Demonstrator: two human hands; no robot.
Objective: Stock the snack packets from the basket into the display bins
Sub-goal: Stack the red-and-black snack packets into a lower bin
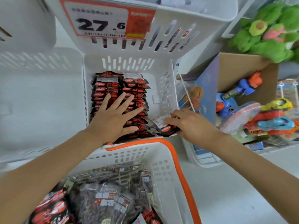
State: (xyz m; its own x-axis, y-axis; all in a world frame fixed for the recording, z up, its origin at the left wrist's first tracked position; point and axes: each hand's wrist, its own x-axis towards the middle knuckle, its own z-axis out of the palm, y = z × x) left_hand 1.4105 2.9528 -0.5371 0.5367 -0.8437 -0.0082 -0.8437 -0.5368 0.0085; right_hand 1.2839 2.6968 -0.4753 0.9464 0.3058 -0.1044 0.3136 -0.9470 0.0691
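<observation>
Pressing flat with spread fingers, the left hand (111,120) steadies the rows of snack packets (106,84) in the white display bin (166,84). The right hand (192,125) pinches a single packet (168,129) at the bin's front right. Packets look light, soft and slick, so an edge seam is probably the best grip. More wait in the basket (161,157).

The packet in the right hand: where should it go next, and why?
Probably lower the packet into the bare strip along the right side of the display bin, starting a third row. The right hand grips it at the bin's near right corner, while the left hand presses flat on the two packed rows, which look full.
</observation>
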